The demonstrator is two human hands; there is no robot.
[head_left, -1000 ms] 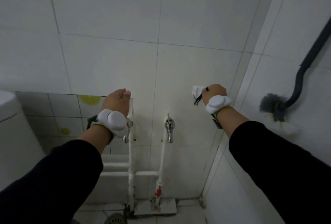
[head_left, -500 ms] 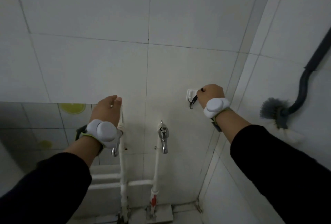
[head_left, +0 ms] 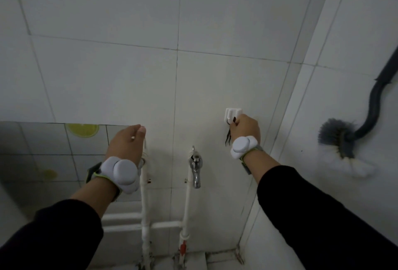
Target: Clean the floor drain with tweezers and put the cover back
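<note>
A white wall hook (head_left: 233,113) is stuck on the tiled wall. Dark tweezers (head_left: 227,139) hang down from it, tips pointing down. My right hand (head_left: 245,128) is closed around the top of the tweezers right at the hook. My left hand (head_left: 126,142) is held out in front of the wall near the top of a white pipe, fingers together, holding nothing that I can see. The floor drain and its cover are out of view.
Two white pipes (head_left: 143,200) run down the wall, one with a chrome tap (head_left: 195,167). A grey toilet brush (head_left: 338,137) on a dark curved handle hangs on the right wall. A low tiled ledge (head_left: 53,140) sits at the left.
The view has tilted up, so the floor drain at the bottom edge has gone out of sight. My right hand stays at the hook and the tweezers now hang straight down.
</note>
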